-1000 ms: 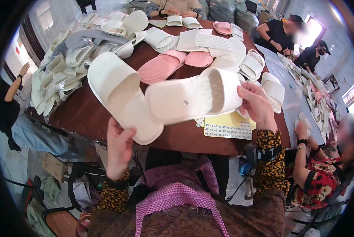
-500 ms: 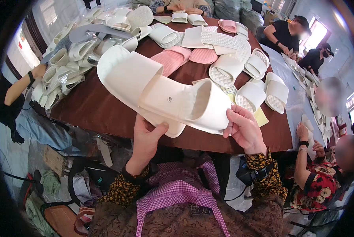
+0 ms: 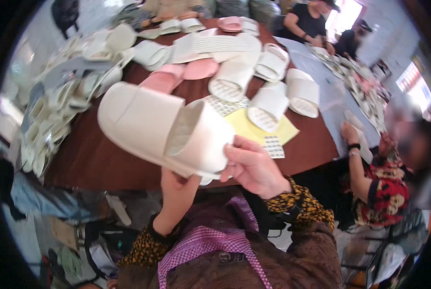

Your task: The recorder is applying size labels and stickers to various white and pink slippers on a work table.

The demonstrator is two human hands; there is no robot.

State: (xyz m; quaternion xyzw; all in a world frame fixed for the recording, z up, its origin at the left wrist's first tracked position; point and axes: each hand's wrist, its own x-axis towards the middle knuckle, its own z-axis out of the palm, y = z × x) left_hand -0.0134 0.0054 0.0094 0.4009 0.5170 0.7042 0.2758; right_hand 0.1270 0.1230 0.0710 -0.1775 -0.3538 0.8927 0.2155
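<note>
Slippers, two cream-white moulded foam slides (image 3: 165,130) held pressed together, sit up in the air over the near edge of the dark brown wooden table (image 3: 95,159), between the person's chest and the tabletop. Her left hand (image 3: 177,190) comes up from below, fingers closed around the lower edge near the heel end; her right hand (image 3: 251,166) is wrapped over the same end from the side, thumb on top, fingers curled behind. Both hands are shut on the pair, yet all the hold is at one end, and the long toe end juts out to her left with nothing under it.

That is where I would expect trouble: if either hand loosens, the unsupported end could swing down and the two slides could part, one dropping to the cluttered floor below the table edge. Smooth foam against smooth foam also looks liable to slip sideways.

Just beyond the pair lie a yellow paper sheet (image 3: 263,127) and small sheets of dotted stickers (image 3: 273,147), with more white slides (image 3: 268,108) resting on them; a careless sweep of the held pair could knock these about. Pink slides (image 3: 184,72) lie further back, and a heap of white and grey slides (image 3: 61,96) crowds the left edge. Another person in a red patterned top (image 3: 386,190) works at the right side, well apart
</note>
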